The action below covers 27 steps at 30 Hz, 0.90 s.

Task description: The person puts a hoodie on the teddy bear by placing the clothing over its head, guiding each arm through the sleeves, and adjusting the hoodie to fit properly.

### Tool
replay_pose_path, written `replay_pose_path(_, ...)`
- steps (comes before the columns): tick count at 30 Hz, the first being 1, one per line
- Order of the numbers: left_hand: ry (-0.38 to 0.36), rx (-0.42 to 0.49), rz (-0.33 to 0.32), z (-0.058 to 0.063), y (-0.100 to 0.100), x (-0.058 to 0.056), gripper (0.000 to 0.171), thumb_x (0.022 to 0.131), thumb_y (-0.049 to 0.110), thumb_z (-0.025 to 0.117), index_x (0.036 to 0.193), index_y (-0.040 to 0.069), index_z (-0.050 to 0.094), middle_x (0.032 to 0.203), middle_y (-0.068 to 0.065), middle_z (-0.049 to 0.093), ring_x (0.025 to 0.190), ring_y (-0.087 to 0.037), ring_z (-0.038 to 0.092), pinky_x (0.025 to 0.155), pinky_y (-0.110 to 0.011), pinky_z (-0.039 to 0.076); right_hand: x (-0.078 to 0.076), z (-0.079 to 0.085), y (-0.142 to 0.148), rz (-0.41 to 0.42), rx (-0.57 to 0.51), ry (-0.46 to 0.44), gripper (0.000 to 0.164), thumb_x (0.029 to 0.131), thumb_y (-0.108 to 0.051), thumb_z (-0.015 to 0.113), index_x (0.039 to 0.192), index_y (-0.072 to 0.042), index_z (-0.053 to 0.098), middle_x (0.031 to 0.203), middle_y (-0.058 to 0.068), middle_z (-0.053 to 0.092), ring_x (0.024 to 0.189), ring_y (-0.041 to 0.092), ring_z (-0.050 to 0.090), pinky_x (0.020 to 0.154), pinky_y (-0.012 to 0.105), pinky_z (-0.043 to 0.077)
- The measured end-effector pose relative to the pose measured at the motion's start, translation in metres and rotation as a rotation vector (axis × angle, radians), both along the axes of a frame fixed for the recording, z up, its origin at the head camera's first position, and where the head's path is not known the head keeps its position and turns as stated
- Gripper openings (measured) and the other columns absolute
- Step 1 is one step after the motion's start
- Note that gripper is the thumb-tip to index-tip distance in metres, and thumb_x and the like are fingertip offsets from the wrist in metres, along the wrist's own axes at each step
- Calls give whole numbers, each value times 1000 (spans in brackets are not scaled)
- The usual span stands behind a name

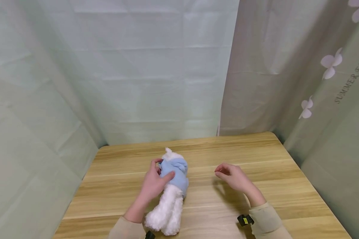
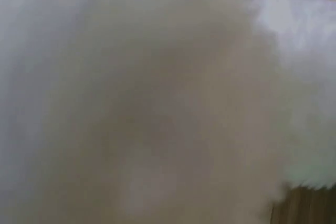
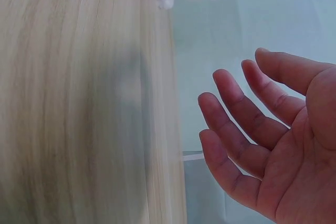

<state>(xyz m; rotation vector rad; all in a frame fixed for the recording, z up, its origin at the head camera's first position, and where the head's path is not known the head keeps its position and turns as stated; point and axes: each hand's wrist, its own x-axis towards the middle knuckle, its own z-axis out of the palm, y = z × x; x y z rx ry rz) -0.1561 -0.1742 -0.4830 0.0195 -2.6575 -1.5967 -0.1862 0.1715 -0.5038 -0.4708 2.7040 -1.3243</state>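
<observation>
A white fluffy plush toy (image 1: 167, 209) in a light blue hooded top (image 1: 178, 170) lies on the wooden table in the head view. Its head end points to the back and its legs to the front. My left hand (image 1: 154, 182) grips the toy at the blue top, thumb on top and fingers curled around its left side. White fur (image 2: 307, 72) fills much of the left wrist view, blurred up close. To the right, apart from the toy, my right hand (image 1: 234, 178) hovers over the table with loosely bent fingers (image 3: 231, 135) and nothing in them.
The wooden table (image 1: 215, 149) has rounded back corners. Pale curtains (image 1: 155, 73) hang behind it and on both sides, with flower prints and lettering on the right one. A black wrist camera (image 1: 244, 220) sits at the right sleeve.
</observation>
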Motion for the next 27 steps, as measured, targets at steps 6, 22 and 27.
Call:
replay_pose_path(6,51,-33,-49,2,15,-2,85,94,39,83,156,4,38,90,-5,59,74,-18,53,69,-34,45,0,1,3,-8,-7,-1,18,106,-23,69,113,-7,74,106,-2,74,103,17,68,93,46,54)
replay_pose_path(22,54,83,-170,5,33,-2,62,94,29,85,130,6,40,89,-5,60,79,-18,56,68,-26,46,-1,0,9,-22,5,-2,12,106,-23,69,109,-12,74,101,-3,73,95,14,65,85,40,53)
replay_pose_path(27,55,93,-279,4,35,-1,50,97,29,82,121,8,44,97,-5,63,88,-20,61,73,-28,50,-1,0,10,-26,14,1,12,106,-23,69,109,-13,74,101,-4,73,93,14,64,85,40,53)
